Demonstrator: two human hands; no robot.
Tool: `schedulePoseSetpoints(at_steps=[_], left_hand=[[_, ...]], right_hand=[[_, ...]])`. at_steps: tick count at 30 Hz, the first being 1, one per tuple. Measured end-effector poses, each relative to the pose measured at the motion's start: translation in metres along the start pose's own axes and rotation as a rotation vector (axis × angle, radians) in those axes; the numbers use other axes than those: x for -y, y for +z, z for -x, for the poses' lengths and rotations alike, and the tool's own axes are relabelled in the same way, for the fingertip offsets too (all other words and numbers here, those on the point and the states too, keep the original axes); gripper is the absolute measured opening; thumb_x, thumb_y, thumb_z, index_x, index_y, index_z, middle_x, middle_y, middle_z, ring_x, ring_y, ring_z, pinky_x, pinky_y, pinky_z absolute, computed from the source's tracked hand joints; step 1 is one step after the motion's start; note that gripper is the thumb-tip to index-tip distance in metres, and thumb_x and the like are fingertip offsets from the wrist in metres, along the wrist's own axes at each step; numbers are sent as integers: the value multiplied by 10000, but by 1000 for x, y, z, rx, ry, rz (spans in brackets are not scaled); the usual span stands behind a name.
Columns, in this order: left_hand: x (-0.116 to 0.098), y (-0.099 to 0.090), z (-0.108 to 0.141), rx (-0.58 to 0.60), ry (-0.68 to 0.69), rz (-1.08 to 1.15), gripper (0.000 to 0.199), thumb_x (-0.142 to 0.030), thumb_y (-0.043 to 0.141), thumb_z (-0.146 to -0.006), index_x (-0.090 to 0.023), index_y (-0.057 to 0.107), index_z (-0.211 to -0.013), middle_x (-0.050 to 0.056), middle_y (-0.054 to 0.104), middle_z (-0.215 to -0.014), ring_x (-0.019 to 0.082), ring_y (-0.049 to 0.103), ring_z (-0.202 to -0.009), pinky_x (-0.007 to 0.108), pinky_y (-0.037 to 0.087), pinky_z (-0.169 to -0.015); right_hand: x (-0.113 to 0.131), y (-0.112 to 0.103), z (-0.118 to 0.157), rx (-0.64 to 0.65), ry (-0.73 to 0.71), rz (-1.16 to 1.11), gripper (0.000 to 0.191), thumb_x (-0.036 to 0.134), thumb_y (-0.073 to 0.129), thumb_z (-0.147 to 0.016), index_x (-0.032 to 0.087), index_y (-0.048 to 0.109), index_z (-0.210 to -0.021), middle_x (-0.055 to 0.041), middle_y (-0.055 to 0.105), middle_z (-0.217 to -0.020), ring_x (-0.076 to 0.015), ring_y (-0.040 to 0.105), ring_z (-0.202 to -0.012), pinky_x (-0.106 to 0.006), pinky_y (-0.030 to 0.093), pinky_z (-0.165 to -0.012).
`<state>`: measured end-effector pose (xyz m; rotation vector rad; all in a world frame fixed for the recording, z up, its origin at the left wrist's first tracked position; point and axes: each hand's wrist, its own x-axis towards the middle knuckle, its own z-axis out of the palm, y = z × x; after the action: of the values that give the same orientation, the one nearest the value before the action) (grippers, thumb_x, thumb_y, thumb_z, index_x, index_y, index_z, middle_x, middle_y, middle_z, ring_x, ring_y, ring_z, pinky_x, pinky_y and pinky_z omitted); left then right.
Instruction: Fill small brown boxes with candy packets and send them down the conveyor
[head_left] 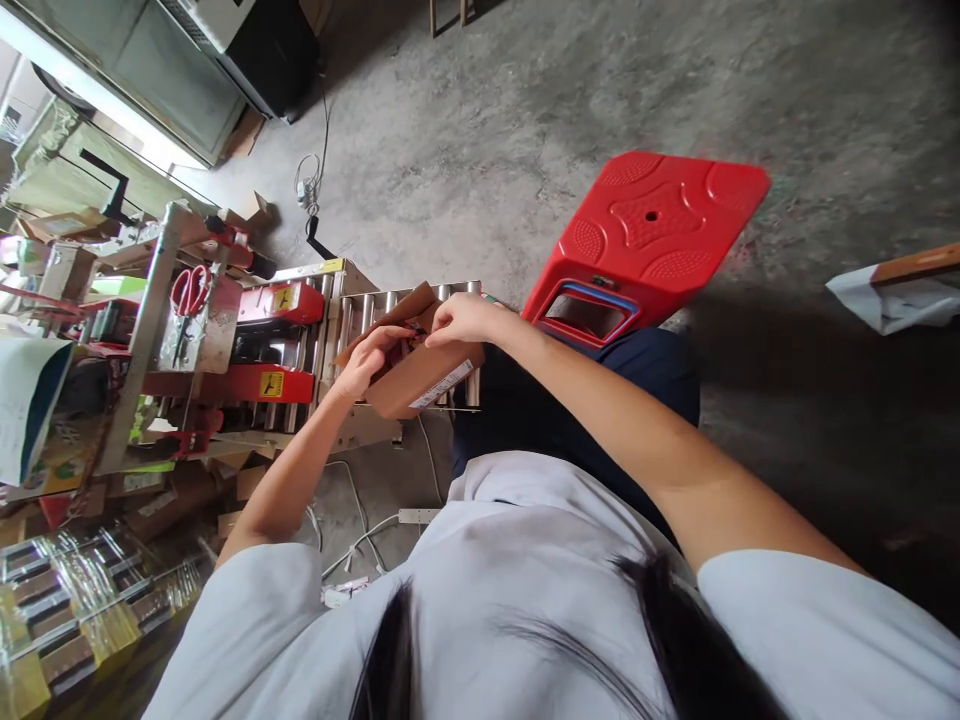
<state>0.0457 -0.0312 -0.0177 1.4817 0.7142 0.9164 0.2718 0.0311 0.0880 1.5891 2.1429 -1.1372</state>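
Observation:
An open brown cardboard box (424, 378) with a white label on its near side rests on the roller conveyor (365, 312). My left hand (364, 362) is at the box's left side, its fingers bent over the opening. From the right, my right hand (466, 318) reaches over the box's edge with its fingers pinched together. Small dark reddish items lie inside the box between the hands. Whatever the fingertips grip is too small and too hidden to make out.
A red plastic stool (652, 225) stands to the right. Left along the conveyor is a red taping machine (277, 385), with red-handled scissors (190, 292) on its frame. Wrapped stacks (82, 610) sit at lower left. Cables (360, 540) run over the floor below.

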Motion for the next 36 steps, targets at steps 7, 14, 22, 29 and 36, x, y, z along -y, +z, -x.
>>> schedulePoseSetpoints(at_steps=[7, 14, 22, 29, 36], left_hand=[[-15, 34, 17, -494, -4, -931, 920, -669, 713, -762, -130, 432, -1453, 258, 411, -1510, 408, 305, -1478, 610, 167, -1229], [-19, 54, 37, -427, -152, -1011, 344, -461, 521, -970, -210, 683, -1142, 125, 689, -1085, 281, 621, -1077, 454, 452, -1032], [-24, 127, -16, -264, -194, -936, 889, -378, 632, -835, 21, 240, -1526, 321, 260, -1590, 449, 145, -1527, 607, 191, -1220], [-19, 132, -54, -148, -89, -875, 807, -284, 472, -862, -66, 168, -1577, 186, 266, -1639, 299, 168, -1555, 483, 158, -1268], [-4, 31, -18, -318, -212, -837, 844, -469, 624, -811, -45, 392, -1503, 235, 307, -1608, 395, 240, -1517, 551, 173, -1260]], right_hand=[[32, 31, 13, -569, -43, 386, 1000, 200, 872, -708, 117, 338, -1549, -230, 313, -1600, -390, 432, -1397, -563, 367, -1157], [-15, 45, 18, -401, -394, 359, 504, 130, 621, -913, 180, 561, -1410, -117, 517, -1501, -273, 419, -1443, -542, 346, -1186], [-39, 81, 37, -548, -294, 19, 487, 153, 369, -988, 128, 538, -1443, -100, 463, -1543, -209, 314, -1505, -444, 322, -1242], [-34, 102, 88, -577, -195, -203, 573, 178, 407, -951, 198, 450, -1522, -71, 423, -1572, -246, 296, -1511, -486, 289, -1260], [-61, 84, 106, -472, -104, -511, 423, 282, 551, -929, 214, 630, -1340, -96, 713, -1234, -226, 694, -1120, -402, 580, -995]])
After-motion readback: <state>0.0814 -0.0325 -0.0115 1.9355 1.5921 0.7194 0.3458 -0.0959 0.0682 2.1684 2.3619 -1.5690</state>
